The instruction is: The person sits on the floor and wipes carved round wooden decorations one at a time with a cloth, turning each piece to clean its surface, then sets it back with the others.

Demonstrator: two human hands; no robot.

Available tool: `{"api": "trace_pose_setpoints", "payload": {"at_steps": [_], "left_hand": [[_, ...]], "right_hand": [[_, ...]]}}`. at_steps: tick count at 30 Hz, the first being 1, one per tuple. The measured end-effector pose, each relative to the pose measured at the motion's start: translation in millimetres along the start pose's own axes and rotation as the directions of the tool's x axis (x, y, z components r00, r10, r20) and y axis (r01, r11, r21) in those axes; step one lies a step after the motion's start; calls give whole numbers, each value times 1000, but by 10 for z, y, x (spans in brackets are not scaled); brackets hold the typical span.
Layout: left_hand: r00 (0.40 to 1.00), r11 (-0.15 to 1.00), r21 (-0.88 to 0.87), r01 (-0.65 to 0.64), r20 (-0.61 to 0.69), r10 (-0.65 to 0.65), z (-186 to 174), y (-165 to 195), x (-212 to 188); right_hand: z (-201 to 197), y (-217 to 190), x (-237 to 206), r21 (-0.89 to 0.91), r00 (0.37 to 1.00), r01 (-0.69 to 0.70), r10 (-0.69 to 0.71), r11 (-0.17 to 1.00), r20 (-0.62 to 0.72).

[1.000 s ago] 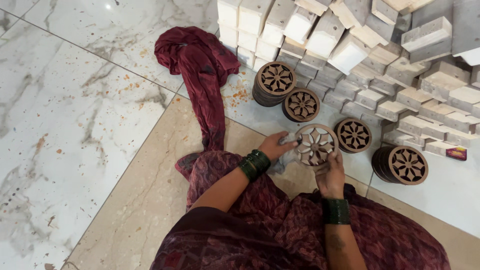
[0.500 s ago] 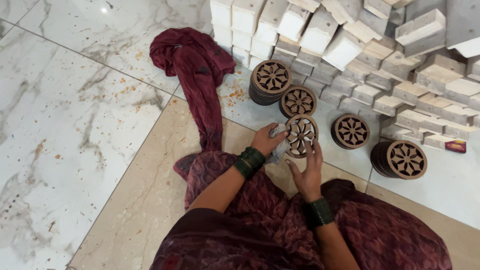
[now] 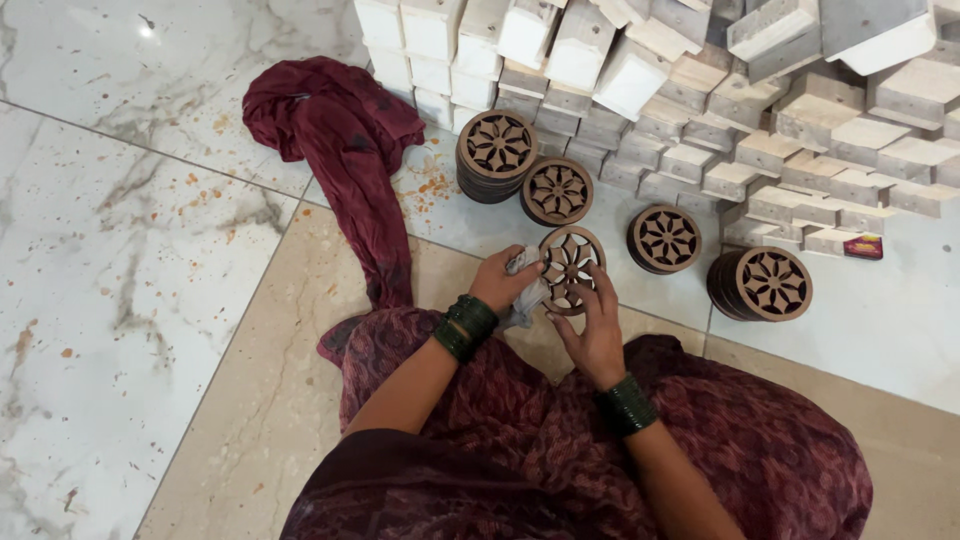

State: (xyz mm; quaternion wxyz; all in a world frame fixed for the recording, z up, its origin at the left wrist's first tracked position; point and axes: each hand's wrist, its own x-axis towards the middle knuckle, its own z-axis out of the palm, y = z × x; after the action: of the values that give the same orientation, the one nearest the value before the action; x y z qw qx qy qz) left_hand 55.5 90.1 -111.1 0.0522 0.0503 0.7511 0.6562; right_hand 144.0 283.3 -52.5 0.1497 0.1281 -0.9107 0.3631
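My right hand (image 3: 592,328) holds a round brown wooden disc (image 3: 571,266) with a cut-out flower pattern, tilted up on edge over my lap. My left hand (image 3: 503,280) presses a small grey cloth (image 3: 527,298) against the disc's left side. Both wrists wear dark green bangles. Stacks of the same carved discs stand on the floor just beyond: a tall one (image 3: 497,152), a lower one (image 3: 557,192), another (image 3: 665,239) and one to the right (image 3: 762,284).
A pile of white and pale wooden blocks (image 3: 700,90) fills the back right. A dark red cloth (image 3: 340,140) lies crumpled on the marble floor at the left. A small red box (image 3: 863,246) sits by the blocks.
The disc has been turned more upright and shifted slightly left in my hands. My left hand with the cloth has slid along its edge.
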Motion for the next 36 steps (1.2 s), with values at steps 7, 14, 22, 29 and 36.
{"api": "trace_pose_setpoints", "payload": {"at_steps": [7, 14, 22, 29, 36], "left_hand": [[994, 984, -165, 62, 103, -46, 197, -137, 7], [980, 984, -115, 137, 161, -117, 348, -373, 83], [963, 981, -24, 190, 198, -182, 555, -507, 100], [934, 976, 123, 182, 289, -211, 561, -559, 294], [946, 928, 365, 71, 270, -179, 348, -409, 501]], "right_hand": [[-510, 196, 172, -158, 974, 202, -181, 967, 137], [-773, 299, 197, -175, 976, 210, -196, 962, 92], [-685, 516, 208, -56, 977, -85, 94, 995, 190], [-717, 1044, 411, -28, 943, -168, 169, 985, 287], [-865, 2046, 810, -179, 917, -322, 353, 930, 184]]}}
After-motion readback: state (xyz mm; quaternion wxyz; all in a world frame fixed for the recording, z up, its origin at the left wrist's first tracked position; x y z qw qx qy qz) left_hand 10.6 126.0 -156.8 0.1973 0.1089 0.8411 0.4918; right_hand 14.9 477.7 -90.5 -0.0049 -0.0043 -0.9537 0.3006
